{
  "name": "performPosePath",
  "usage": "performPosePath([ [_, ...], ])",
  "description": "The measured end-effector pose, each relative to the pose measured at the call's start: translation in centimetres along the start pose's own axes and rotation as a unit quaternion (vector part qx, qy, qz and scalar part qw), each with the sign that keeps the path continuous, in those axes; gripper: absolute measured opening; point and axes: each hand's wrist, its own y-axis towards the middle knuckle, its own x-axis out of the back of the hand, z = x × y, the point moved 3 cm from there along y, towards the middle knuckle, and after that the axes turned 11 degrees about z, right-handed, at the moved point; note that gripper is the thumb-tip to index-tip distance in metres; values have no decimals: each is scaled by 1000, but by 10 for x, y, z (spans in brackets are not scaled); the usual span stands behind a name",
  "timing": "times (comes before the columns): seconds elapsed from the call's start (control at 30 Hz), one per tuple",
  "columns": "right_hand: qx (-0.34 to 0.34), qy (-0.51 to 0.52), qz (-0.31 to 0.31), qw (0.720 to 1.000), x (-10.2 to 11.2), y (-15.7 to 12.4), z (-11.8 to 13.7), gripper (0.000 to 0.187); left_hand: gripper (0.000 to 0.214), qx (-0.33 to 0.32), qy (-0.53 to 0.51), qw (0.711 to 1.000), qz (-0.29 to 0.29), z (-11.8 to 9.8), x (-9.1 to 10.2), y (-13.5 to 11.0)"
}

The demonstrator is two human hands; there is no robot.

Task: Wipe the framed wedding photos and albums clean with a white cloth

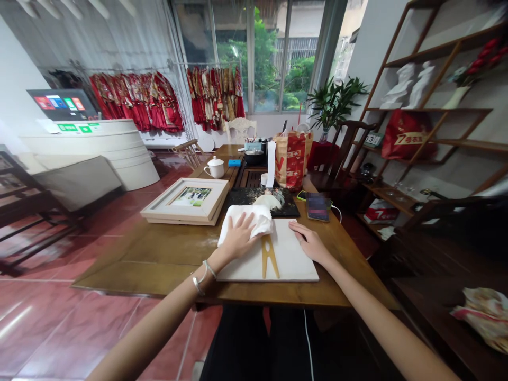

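My left hand (238,238) lies with fingers spread on a folded white cloth (262,219), which covers the left far part of a flat white board (294,259). On the right side of that board rests my right hand (309,241), fingers stretched out and holding nothing. Between my hands a yellow shape like a letter A (270,259) shows on the board; whether it is painted or a separate piece I cannot tell. Its top end touches or passes under my left hand's cloth. Beyond the cloth sits a pale rounded object (268,202) on a dark tray (291,206).
Left of the board are stacked picture frames (214,203), the top one holding a photo. A white lidded cup (215,168) stands behind them. To the right lie a phone (318,207) and its cable. A red and brown paper bag (291,161) stands behind the tray.
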Motion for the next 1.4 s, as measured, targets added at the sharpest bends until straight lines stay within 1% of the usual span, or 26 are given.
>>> performPosePath([
  [0.1, -1, 1, -1, 1000, 0, 0, 1, 37, 48, -9, 6, 1000, 3, -8, -2, -18],
  [0.33, -1, 4, 2, 1000, 0, -1, 2, 37, 54, -48, -1, 999, 5, -47, -9, -90],
  [0.4, -1, 4, 2, 1000, 0, -1, 2, 37, 56, -52, -6, 999, 9, -53, -9, -101],
  [0.43, 0, 4, 3, 1000, 0, -1, 2, 37, 56, -52, -8, 999, 12, -54, -8, -102],
  [0.5, 0, 3, 3, 1000, 0, -1, 2, 37, 54, -47, -9, 999, 20, -52, -6, -98],
  [0.6, 1, 2, 1, 1000, 0, -1, 1, 37, 55, -32, -5, 999, 24, -40, -2, -76],
  [0.67, 1, 1, 0, 1000, 0, -1, 1, 37, 62, -12, 0, 1000, 18, -31, 1, -56],
  [0.77, 1, 1, 0, 1000, 1, -1, 1, 36, 80, 42, 5, 999, 18, -15, 3, -29],
  [0.83, 1, 2, 1, 1000, 1, 0, 1, 36, 85, 71, 4, 997, 21, -7, 3, -15],
  [0.87, 0, 2, 1, 1000, 1, 0, 1, 36, 82, 78, 3, 997, 21, -4, 2, -9],
  [0.97, -2, 2, 0, 1000, 0, 0, 1, 36, 63, 87, -5, 996, 22, 0, 0, -1],
  [1.03, -2, 2, -1, 1000, 0, 0, 0, 37, 56, 92, -12, 995, 24, -1, 0, 0],
  [1.13, -2, 4, -3, 1000, -1, 0, -1, 37, 57, 90, -21, 995, 30, -10, 0, -2],
  [1.23, 0, 5, -2, 1000, 0, 0, -2, 37, 56, 68, -26, 997, 37, -26, 1, -1],
  [1.33, 3, 1, 0, 1000, 0, 0, -1, 37, 53, 40, -30, 998, 40, -45, 1, 4],
  [1.4, 4, -3, 2, 1000, 1, 0, 0, 36, 54, 31, -31, 998, 40, -54, 2, 8],
])
